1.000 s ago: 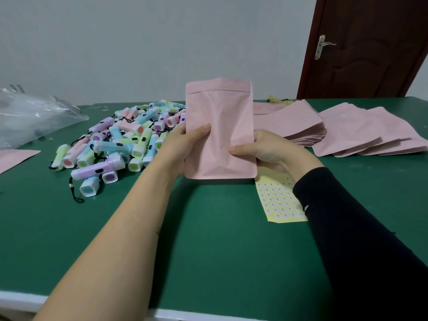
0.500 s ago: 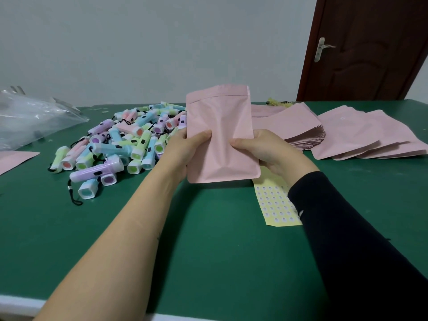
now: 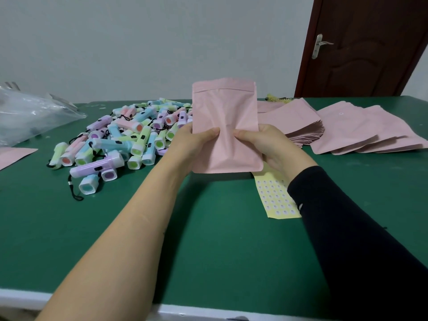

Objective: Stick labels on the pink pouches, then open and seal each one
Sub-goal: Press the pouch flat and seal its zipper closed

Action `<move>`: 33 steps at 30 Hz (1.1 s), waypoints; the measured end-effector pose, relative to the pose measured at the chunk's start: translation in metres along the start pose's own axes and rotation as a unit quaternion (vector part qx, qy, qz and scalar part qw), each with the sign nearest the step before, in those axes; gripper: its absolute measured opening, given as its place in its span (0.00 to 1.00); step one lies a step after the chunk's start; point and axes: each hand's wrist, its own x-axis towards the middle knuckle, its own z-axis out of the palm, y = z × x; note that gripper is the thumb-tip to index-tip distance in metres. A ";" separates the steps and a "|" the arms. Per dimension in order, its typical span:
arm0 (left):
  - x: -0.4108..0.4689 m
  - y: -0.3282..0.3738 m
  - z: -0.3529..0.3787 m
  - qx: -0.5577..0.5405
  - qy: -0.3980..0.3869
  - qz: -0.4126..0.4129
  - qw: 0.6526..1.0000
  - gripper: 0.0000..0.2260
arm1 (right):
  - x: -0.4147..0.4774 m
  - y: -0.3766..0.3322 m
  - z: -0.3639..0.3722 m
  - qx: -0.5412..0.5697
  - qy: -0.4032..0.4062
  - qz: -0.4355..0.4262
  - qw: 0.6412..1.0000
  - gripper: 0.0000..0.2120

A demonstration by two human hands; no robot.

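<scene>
Soft, even indoor light, fairly flat and a little dim, with nothing blown out. The left forearm (image 3: 129,239) casts a broad, soft-edged shadow on the green bench (image 3: 220,262) to its right. A darker band lies under the lower edge of the held pink pouch (image 3: 225,126). The clear plastic bag (image 3: 34,112) at far left carries pale, milky glare. The black sleeve (image 3: 359,251) loses nearly all detail. The wall (image 3: 162,42) reads grey rather than white. Wide-angle bending shows: the door (image 3: 370,54) stands slanted and the bench's near edge slopes. Focus is fair in the middle and softer toward the edges. The prints on the label sheet (image 3: 275,200) are too blurred to read.
</scene>
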 end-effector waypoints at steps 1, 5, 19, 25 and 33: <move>-0.001 0.001 0.000 0.004 0.004 0.000 1.000 0.13 | 0.000 0.000 0.000 -0.005 0.002 -0.002 1.000 0.09; -0.002 0.002 0.001 0.008 0.017 0.003 1.000 0.15 | 0.002 0.001 0.002 -0.007 0.014 -0.006 1.000 0.11; -0.001 -0.001 0.003 -0.005 0.024 -0.017 1.000 0.12 | -0.004 0.006 0.004 0.060 0.005 -0.014 0.998 0.10; 0.002 -0.004 0.002 -0.028 -0.011 -0.039 0.999 0.12 | -0.003 0.006 0.005 0.068 0.030 -0.021 0.997 0.08; 0.002 -0.007 0.003 0.006 -0.063 -0.070 0.996 0.13 | 0.001 0.007 0.003 0.070 0.064 -0.022 0.995 0.06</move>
